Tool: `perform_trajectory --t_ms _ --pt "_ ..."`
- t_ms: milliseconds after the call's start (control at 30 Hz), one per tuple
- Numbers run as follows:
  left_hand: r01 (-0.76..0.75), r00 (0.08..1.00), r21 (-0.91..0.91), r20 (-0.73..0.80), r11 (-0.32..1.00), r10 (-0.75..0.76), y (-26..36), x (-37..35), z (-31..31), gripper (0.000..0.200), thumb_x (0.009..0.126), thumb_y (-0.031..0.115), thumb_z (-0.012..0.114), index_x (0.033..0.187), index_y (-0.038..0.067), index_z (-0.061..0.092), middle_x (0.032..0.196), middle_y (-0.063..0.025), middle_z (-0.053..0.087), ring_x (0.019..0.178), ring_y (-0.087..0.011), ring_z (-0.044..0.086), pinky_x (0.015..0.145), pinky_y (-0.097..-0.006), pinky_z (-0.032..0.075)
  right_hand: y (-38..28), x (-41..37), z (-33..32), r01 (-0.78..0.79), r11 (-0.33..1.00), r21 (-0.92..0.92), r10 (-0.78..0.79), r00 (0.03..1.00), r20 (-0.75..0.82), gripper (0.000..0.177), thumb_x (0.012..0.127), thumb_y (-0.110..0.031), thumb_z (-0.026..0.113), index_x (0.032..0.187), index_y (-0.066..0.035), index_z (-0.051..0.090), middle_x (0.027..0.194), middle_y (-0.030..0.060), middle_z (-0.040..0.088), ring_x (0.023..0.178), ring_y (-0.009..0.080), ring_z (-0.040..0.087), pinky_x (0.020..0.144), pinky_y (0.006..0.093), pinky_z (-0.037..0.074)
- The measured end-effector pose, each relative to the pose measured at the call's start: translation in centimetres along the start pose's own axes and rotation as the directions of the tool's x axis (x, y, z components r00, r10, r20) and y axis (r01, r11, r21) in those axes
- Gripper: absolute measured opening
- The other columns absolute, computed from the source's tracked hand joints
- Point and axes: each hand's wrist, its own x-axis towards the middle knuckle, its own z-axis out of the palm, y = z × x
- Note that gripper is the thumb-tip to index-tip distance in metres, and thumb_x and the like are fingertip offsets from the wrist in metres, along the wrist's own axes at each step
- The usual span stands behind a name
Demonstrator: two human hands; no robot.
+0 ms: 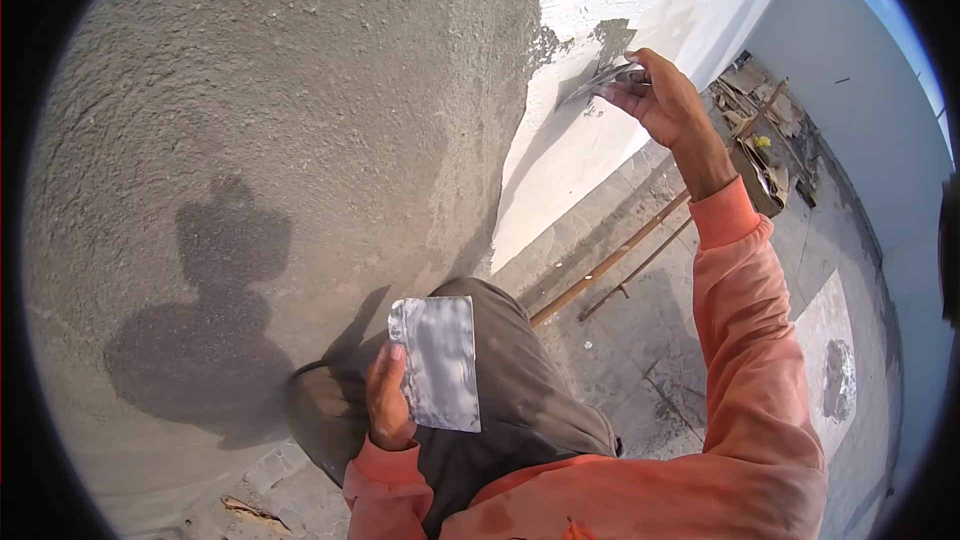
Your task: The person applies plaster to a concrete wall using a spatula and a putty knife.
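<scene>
My right hand (650, 90), arm stretched out to the upper right, grips a thin putty scraper (590, 90) whose blade lies close against the wall at the white coating. White putty (565, 165) covers this part of the wall, with an uneven edge against the bare grey plaster (380, 70). Low in front of me, my left hand (389, 395) is closed on the left edge of a flat rectangular metal plate (437, 365). The plate's face is smeared whitish and sits above my bent knee.
Wooden poles (610, 260) lean across the paved floor (650, 340) to the right. Debris and cardboard (765, 175) lie by the far grey wall (850, 80). A pale board (828, 350) bearing a grey patch lies at the right. My shadow falls on the plaster.
</scene>
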Motion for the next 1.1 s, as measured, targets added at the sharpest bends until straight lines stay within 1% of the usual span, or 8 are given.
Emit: perform_trajectory --t_ms 167,267,367,500,633,767,900,1100 --pt "-0.001 1.000 -0.030 -0.002 1.000 0.001 0.2 0.0 0.5 0.040 0.098 0.025 0.047 0.125 -0.004 0.052 0.114 -0.0104 0.061 0.100 -0.0163 0.059 0.088 -0.0279 0.045 -4.3 -1.0 1.1 0.156 0.987 -0.045 -0.150 0.981 0.119 0.040 0.091 -0.016 0.056 0.116 0.013 0.042 0.098 0.0214 0.048 0.089 0.0329 0.060 0.081 0.0397 0.059" --pt "-0.003 1.000 -0.021 -0.025 1.000 0.003 -0.1 0.0 0.4 0.039 0.098 0.025 0.046 0.124 -0.004 0.053 0.113 -0.0102 0.061 0.100 -0.0165 0.060 0.087 -0.0278 0.046 -6.5 -2.6 0.7 0.221 0.975 -0.007 -0.218 0.965 0.143 0.026 0.091 -0.009 0.051 0.105 0.012 0.047 0.096 0.0183 0.053 0.085 0.0284 0.061 0.082 0.0407 0.058" --pt "-0.008 0.999 0.003 -0.037 1.000 0.008 -0.2 0.1 0.4 0.039 0.098 0.025 0.045 0.123 -0.004 0.054 0.112 -0.0098 0.062 0.099 -0.0163 0.060 0.087 -0.0279 0.046 -5.6 -3.3 -1.9 0.243 0.970 0.017 -0.241 0.968 -0.070 0.017 0.089 -0.005 0.050 0.099 0.010 0.050 0.095 0.0152 0.056 0.083 0.0243 0.061 0.078 0.0411 0.057" --pt "-0.003 0.998 0.039 -0.058 0.999 0.005 -0.1 0.1 0.6 0.039 0.098 0.025 0.045 0.122 -0.004 0.054 0.111 -0.0093 0.062 0.098 -0.0159 0.060 0.087 -0.0277 0.045 3.0 -3.5 -7.7 0.043 0.986 0.159 -0.022 0.991 -0.131 0.013 0.086 0.000 0.049 0.096 0.008 0.053 0.090 0.0120 0.057 0.076 0.0226 0.061 0.073 0.0404 0.056" --pt "0.008 0.998 0.106 -0.069 0.994 0.000 -0.1 0.2 0.5 0.039 0.098 0.025 0.045 0.122 -0.004 0.054 0.111 -0.0093 0.062 0.097 -0.0157 0.059 0.086 -0.0274 0.045 19.9 1.4 -17.3 -0.207 0.953 0.220 0.262 0.929 -0.262 0.014 0.082 -0.001 0.053 0.096 0.003 0.055 0.090 0.0100 0.060 0.075 0.0242 0.063 0.065 0.0437 0.057" --pt "0.025 0.995 0.130 -0.095 0.991 -0.013 0.0 0.2 0.6 0.040 0.097 0.026 0.046 0.122 -0.004 0.054 0.110 -0.0089 0.062 0.096 -0.0156 0.059 0.085 -0.0268 0.045 30.0 3.2 -19.9 -0.405 0.912 0.056 0.398 0.848 -0.350 0.013 0.078 -0.001 0.057 0.090 -0.003 0.055 0.080 0.0058 0.056 0.069 0.0222 0.060 0.061 0.0436 0.055" --pt "0.041 0.991 0.160 -0.130 0.986 -0.020 0.4 0.0 1.1 0.039 0.097 0.026 0.048 0.122 -0.003 0.054 0.109 -0.0080 0.062 0.095 -0.0152 0.058 0.085 -0.0268 0.045 34.1 5.3 -20.2 -0.431 0.902 0.006 0.394 0.820 -0.416 0.014 0.078 -0.002 0.057 0.092 -0.003 0.054 0.079 0.0069 0.055 0.067 0.0230 0.058 0.059 0.0456 0.052" --pt "0.090 0.980 0.068 -0.183 0.994 -0.076 0.0 0.1 0.7 0.037 0.096 0.025 0.050 0.121 -0.002 0.055 0.108 -0.0067 0.062 0.095 -0.0144 0.058 0.084 -0.0276 0.045 34.0 7.4 -18.7 -0.379 0.924 0.047 0.372 0.863 -0.341 0.018 0.080 -0.003 0.054 0.098 -0.004 0.052 0.079 0.0076 0.054 0.071 0.0243 0.058 0.066 0.0478 0.051"
